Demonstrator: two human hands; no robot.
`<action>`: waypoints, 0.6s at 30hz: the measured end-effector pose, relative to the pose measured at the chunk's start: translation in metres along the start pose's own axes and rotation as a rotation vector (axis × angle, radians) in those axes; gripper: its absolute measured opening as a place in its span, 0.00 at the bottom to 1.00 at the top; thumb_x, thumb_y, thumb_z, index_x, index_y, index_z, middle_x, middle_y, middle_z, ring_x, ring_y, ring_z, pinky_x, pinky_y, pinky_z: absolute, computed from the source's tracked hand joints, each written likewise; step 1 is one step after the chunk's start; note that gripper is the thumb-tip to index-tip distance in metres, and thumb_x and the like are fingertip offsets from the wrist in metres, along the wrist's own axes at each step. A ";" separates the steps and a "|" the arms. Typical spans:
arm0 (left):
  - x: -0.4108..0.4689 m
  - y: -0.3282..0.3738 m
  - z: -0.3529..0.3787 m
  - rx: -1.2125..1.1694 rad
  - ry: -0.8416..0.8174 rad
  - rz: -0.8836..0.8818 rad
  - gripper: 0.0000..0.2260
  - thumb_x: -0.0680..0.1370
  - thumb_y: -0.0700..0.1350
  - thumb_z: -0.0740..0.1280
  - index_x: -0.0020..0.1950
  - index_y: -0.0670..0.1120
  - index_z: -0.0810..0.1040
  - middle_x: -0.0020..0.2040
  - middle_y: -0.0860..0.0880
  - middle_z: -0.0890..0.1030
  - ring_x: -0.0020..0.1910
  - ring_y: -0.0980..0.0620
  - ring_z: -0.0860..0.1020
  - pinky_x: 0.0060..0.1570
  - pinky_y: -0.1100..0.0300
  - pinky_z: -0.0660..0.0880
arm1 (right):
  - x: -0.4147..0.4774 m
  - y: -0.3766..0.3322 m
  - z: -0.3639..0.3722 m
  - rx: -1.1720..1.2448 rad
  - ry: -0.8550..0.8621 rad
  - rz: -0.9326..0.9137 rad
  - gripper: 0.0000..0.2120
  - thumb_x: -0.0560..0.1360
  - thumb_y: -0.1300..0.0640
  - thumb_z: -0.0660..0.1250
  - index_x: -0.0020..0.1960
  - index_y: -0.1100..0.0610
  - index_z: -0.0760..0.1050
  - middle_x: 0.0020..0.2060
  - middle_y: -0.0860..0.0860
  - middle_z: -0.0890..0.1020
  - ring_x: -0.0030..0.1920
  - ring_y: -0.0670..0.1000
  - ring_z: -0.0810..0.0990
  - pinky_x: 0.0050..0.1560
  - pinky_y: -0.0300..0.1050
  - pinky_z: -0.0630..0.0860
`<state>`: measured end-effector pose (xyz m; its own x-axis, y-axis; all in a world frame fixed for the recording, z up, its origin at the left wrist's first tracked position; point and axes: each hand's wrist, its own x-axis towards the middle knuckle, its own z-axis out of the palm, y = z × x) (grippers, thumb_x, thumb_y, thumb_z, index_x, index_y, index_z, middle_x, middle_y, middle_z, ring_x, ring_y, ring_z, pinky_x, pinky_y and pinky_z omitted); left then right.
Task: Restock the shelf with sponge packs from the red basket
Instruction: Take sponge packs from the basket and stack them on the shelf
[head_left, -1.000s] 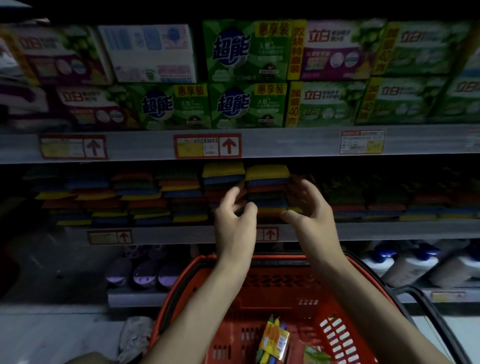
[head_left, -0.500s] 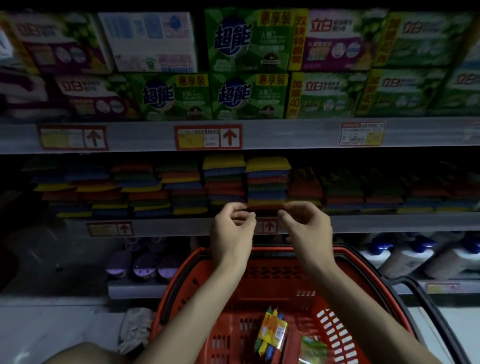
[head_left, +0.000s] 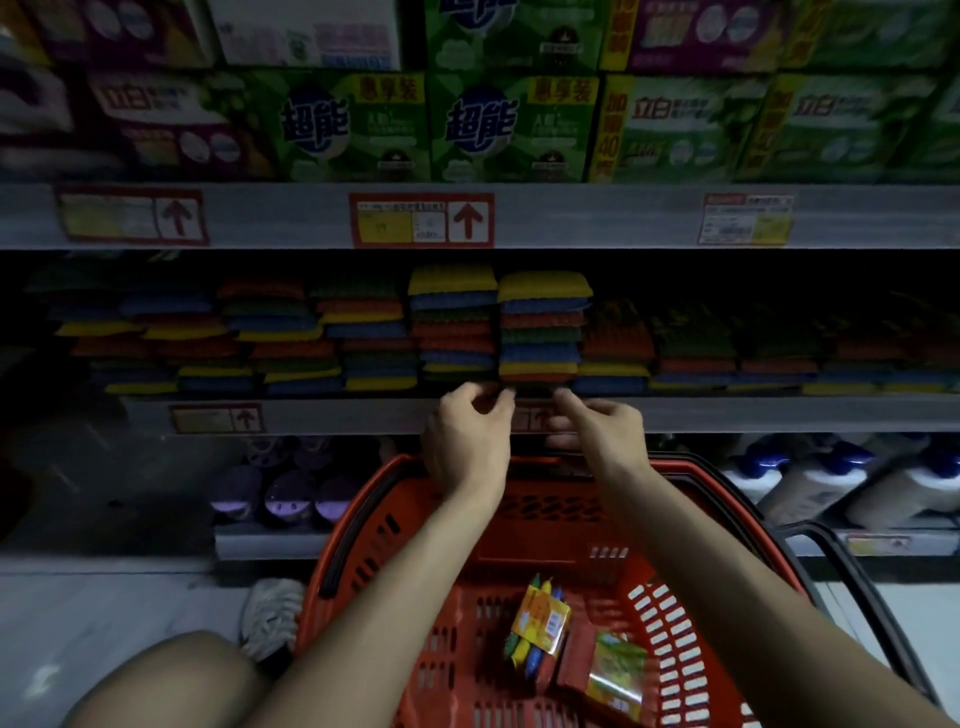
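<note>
1. your left hand (head_left: 467, 441) is at the front edge of the middle shelf (head_left: 337, 415), just below the tall sponge stacks. its grip is slack: the fingers are loosely curled, the thumb is close to the forefinger, and nothing shows between them.
2. your right hand (head_left: 605, 439) is just beside it at the same front edge, with a narrow gap between the two. its grip is released too: the fingers (head_left: 566, 402) curl loosely toward the left hand and hold nothing you can see.
3. it is dark under the stacks, so you cannot tell whether either hand's fingertips touch the shelf lip or the lowest pack.
4. the stacked sponge packs (head_left: 543, 327) stand right above your hands near the middle of the shelf's front edge, in yellow, blue, red and green layers. a second stack (head_left: 452, 322) touches them on the left, and lower rows run off to both sides.
5. the red basket (head_left: 363, 519) sits below your forearms, in front of the shelves. one sponge pack (head_left: 540, 631) stands on edge inside it, and another pack (head_left: 618, 675) lies just to the right of that one.
6. green and purple boxes (head_left: 514, 130) fill the upper shelf, with a red-framed price tag (head_left: 421, 221) on its front edge. white bottles (head_left: 810, 483) stand on the bottom shelf at the right. your knee (head_left: 171, 680) and a shoe (head_left: 272, 616) show at the basket's left.
</note>
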<state>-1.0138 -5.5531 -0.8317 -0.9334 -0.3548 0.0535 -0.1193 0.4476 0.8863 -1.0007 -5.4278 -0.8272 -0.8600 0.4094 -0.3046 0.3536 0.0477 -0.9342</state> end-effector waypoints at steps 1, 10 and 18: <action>0.001 0.000 0.001 -0.015 -0.004 -0.020 0.09 0.78 0.56 0.72 0.48 0.51 0.85 0.39 0.53 0.84 0.38 0.51 0.82 0.34 0.57 0.76 | 0.000 0.000 0.003 0.026 0.008 0.014 0.19 0.78 0.45 0.71 0.58 0.60 0.77 0.43 0.52 0.87 0.43 0.51 0.87 0.34 0.40 0.73; 0.016 0.001 0.009 -0.084 0.034 -0.144 0.12 0.74 0.52 0.74 0.38 0.45 0.80 0.34 0.48 0.82 0.34 0.45 0.81 0.31 0.57 0.73 | 0.009 0.006 0.014 0.142 0.057 0.058 0.28 0.79 0.46 0.70 0.69 0.66 0.72 0.42 0.55 0.87 0.44 0.54 0.88 0.57 0.55 0.81; 0.018 0.004 0.013 -0.090 0.054 -0.184 0.11 0.74 0.51 0.74 0.37 0.46 0.80 0.34 0.48 0.83 0.33 0.45 0.82 0.35 0.53 0.81 | 0.017 0.005 0.016 0.068 0.137 0.029 0.16 0.76 0.42 0.72 0.41 0.53 0.74 0.36 0.53 0.87 0.40 0.54 0.88 0.49 0.53 0.84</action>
<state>-1.0359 -5.5469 -0.8331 -0.8788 -0.4685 -0.0904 -0.2529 0.2966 0.9209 -1.0199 -5.4353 -0.8399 -0.7899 0.5308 -0.3073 0.3474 -0.0257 -0.9374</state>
